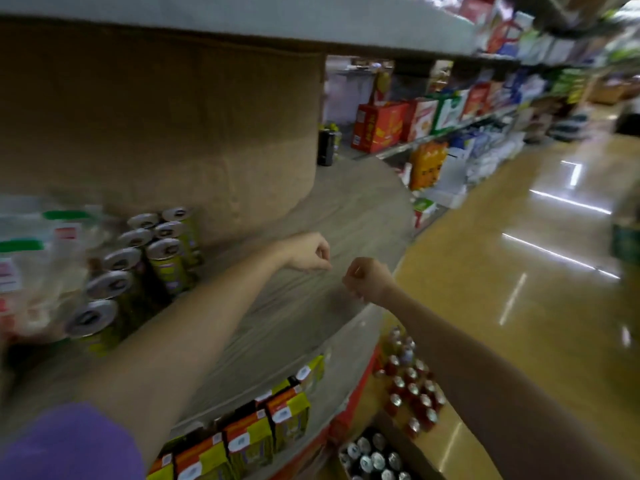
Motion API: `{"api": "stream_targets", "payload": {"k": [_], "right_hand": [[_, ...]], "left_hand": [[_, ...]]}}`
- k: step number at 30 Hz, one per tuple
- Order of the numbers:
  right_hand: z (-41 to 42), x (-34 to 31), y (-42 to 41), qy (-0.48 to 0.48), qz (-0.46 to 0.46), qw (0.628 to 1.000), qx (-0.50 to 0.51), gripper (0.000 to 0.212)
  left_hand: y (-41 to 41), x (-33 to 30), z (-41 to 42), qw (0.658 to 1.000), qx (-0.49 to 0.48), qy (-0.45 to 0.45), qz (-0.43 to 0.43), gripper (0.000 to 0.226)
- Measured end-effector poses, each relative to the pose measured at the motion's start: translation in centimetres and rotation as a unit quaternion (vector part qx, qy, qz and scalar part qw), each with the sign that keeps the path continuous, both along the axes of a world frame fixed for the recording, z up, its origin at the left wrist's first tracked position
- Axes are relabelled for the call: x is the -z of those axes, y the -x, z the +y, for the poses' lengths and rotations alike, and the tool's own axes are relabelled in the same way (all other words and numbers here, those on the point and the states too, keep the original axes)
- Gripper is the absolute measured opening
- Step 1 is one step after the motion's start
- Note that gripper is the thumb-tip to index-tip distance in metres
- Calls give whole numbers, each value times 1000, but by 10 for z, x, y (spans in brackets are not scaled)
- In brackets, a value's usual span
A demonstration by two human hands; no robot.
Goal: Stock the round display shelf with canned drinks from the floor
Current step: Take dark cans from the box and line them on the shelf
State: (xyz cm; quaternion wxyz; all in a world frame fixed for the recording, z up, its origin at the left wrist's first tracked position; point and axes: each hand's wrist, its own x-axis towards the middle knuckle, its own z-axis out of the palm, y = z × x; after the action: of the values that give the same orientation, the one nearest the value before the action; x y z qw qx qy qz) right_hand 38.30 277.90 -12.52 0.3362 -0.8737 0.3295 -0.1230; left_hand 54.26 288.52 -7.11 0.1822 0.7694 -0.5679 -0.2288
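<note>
Both hands are over the bare grey board of the round display shelf [346, 216]; the left hand [309, 252] and the right hand [369, 280] have fingers curled together, holding nothing that I can see. The canned drinks [372, 457] stand upright in a box on the floor, below the shelf edge, nearer the right hand; shelved cans [152, 251] stand left.

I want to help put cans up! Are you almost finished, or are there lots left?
Not nearly. Done: one cluster of green cans stands at the left of the round shelf. In hand: nothing; the left hand and right hand are curled and hold no can. Left: most of the shelf is bare, and a box of cans waits on the floor.
</note>
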Motion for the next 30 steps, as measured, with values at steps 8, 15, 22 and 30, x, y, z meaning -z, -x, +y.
{"api": "stream_targets", "payload": {"k": [8,15,22,30], "right_hand": [[-107,46,129,-20,73,990,115,7],[-176,152,202,-82,161,974,140,25],[-212,262,243,-193,182,954,139,17],[-210,452,273,-277,230,920,154,10]], "left_hand": [[120,43,-136,984,80,3,157,11],[196,148,-215,978,126,-131,98,15],[222,294,-232,974,37,-218,55,16],[243,496,-202,956,-60,-281,59,27]]}}
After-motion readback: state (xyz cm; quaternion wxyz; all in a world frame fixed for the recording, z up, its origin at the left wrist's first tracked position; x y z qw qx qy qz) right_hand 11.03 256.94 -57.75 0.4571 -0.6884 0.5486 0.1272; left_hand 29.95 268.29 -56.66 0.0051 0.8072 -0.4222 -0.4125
